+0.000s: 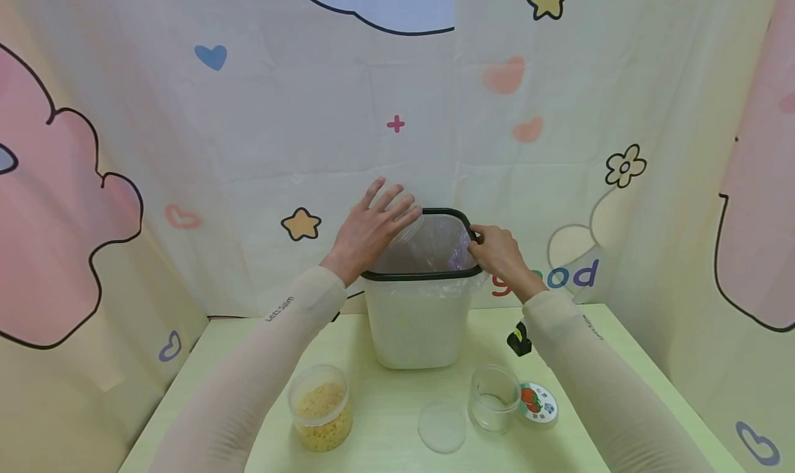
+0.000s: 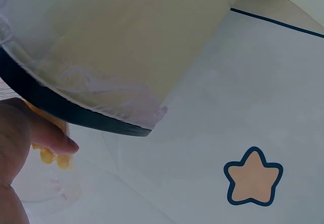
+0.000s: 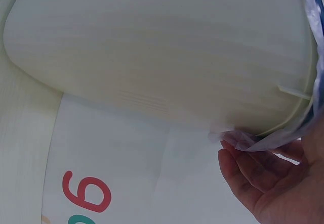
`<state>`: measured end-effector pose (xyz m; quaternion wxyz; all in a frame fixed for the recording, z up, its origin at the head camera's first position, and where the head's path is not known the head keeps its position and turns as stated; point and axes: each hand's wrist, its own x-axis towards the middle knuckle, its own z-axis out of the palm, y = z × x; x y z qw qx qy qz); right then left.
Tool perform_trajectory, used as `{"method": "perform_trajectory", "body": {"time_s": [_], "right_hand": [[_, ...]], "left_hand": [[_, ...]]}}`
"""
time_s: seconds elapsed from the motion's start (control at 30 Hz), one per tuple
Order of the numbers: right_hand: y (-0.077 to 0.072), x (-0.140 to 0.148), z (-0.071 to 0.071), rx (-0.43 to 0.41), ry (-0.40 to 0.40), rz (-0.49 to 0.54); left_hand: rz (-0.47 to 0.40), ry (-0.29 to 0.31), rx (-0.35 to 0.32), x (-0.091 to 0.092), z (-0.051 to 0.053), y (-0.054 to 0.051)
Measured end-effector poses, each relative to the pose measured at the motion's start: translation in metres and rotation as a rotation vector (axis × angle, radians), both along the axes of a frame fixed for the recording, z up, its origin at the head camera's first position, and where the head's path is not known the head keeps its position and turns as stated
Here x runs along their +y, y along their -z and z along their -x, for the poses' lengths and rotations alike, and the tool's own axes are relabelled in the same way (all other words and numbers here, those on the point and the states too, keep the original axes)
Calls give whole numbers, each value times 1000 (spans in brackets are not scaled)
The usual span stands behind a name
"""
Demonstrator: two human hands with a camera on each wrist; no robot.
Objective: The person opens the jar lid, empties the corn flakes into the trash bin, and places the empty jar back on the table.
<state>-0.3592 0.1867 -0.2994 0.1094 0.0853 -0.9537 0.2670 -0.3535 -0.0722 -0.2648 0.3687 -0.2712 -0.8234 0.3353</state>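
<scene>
I'm clamping a cup [image 1: 408, 230] in left hand [image 1: 373, 224] at bin [image 1: 419, 328], pinching rim [image 1: 428, 276] with right hand [image 1: 500, 253], near counter's [image 1: 385, 407] back edge.

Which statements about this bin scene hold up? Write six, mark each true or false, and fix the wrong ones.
1. The right hand grips the rim of the bin. True.
2. Only one of the hands is at the bin. False: the left hand is there too, holding a clear container.
3. A clear jar stands beside a round printed lid. True.
4. The clear jar is full to the top. False: it looks empty.
5. In the head view, a tub of yellowish contents stands left of a clear disc. True.
6. The rim is bright red. False: it is black.
</scene>
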Motion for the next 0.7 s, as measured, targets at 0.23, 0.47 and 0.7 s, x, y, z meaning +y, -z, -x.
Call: {"method": "perform_trajectory", "body": {"time_s": [0.23,0.47,0.7], "right_hand": [[0,1,1,8,0,-6],[0,1,1,9,2,-7],[1,0,1,3,2,3]], "left_hand": [[14,9,1,0,2,0],[37,11,13,1,1,1],[65,-12,2,1,-1,1]]}}
